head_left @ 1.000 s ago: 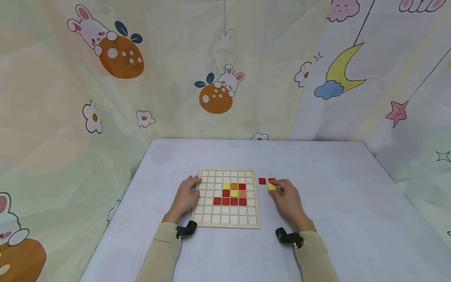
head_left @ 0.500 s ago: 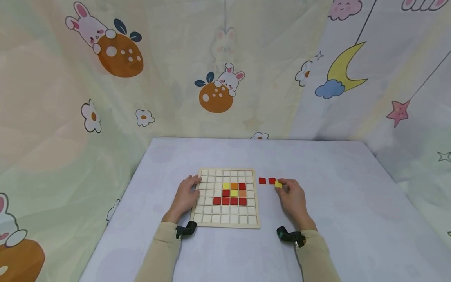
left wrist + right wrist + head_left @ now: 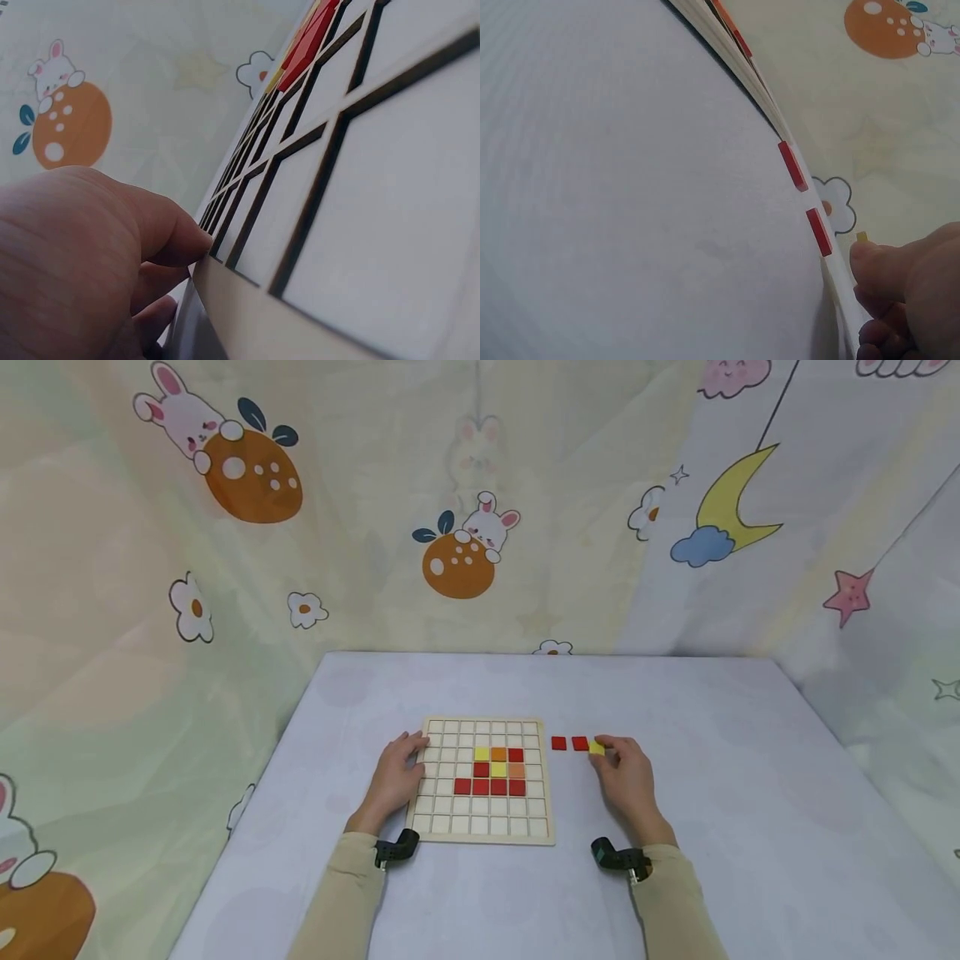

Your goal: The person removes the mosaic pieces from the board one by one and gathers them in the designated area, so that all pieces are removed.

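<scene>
My left hand (image 3: 395,775) rests against the left edge of a pale wooden grid board (image 3: 480,838), its thumb and fingertips touching the rim. In the left wrist view, the thumb (image 3: 180,234) meets the board's edge. Red, yellow and orange square tiles fill part of the grid, with a row of red tiles (image 3: 481,787) lowest. Between thumb and forefinger, my right hand (image 3: 628,781) pinches a yellow tile (image 3: 596,748), just right of a red tile (image 3: 580,743). Only a sliver of that yellow tile (image 3: 862,237) shows in the right wrist view.
Another red tile (image 3: 558,743) lies between the board and the right-hand red tile. A pale cloth covers the table (image 3: 720,735). Behind it hangs a printed curtain (image 3: 570,510) with rabbits, flowers and a moon.
My right hand has moved rightward and slightly away from me with the yellow tile, uncovering the second red tile. The left hand and the board have stayed in place.
</scene>
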A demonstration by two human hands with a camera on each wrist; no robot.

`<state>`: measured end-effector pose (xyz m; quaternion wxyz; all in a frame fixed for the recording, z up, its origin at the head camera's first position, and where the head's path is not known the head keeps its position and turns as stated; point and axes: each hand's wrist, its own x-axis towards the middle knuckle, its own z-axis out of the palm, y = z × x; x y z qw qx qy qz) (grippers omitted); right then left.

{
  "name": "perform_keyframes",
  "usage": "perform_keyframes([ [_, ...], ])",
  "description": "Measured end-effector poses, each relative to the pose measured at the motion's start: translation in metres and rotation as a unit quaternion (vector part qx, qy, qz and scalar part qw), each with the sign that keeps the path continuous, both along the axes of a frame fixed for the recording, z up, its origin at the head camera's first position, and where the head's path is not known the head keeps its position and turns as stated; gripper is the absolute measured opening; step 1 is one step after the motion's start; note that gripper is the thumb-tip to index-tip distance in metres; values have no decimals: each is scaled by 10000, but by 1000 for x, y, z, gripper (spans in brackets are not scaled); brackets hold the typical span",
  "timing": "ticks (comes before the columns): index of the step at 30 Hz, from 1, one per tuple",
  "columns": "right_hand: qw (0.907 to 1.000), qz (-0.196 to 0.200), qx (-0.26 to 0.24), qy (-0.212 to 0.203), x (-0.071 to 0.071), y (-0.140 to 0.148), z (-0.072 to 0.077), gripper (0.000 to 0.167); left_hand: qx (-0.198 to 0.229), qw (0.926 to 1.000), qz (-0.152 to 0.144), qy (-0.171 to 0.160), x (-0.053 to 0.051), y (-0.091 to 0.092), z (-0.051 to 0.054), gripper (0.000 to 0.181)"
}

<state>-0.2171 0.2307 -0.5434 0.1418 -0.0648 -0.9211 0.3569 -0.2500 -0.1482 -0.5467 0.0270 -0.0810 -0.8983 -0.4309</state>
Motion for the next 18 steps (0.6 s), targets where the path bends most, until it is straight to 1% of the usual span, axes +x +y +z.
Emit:
perform_keyframes([
  [6, 9998, -50, 50, -205, -4, 3, 3, 31, -7, 10000, 24, -22, 0, 0, 0, 42],
  [10, 9996, -90, 153, -232, -7, 7, 5, 30, 22, 10000, 11, 20, 0, 0, 1, 42],
  [14, 9990, -32, 250, -374, -10, 12, 4, 29, -1, 10000, -8, 43, 0, 0, 1, 42],
  [18, 9975, 62, 480, -514, -14, 16, 6, 27, -39, 10000, -29, 50, 0, 0, 2, 42],
])
